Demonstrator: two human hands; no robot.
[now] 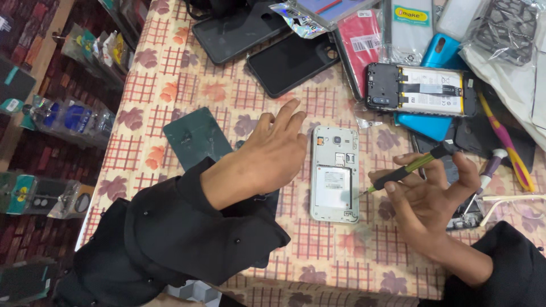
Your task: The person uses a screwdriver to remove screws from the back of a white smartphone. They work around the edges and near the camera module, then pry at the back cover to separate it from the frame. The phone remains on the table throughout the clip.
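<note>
A table (187,85) under a floral checked cloth is carrying phone cases, a second opened phone (421,90) and a dark mat (193,136). The left hand (273,150) is hovering palm-down, fingers spread, grip open, just left of the white backless phone (334,173) lying mid-table. The right hand (429,196) is pinching a green-handled screwdriver (406,169), grip closed on it, tip angling toward the phone's lower right edge.
</note>
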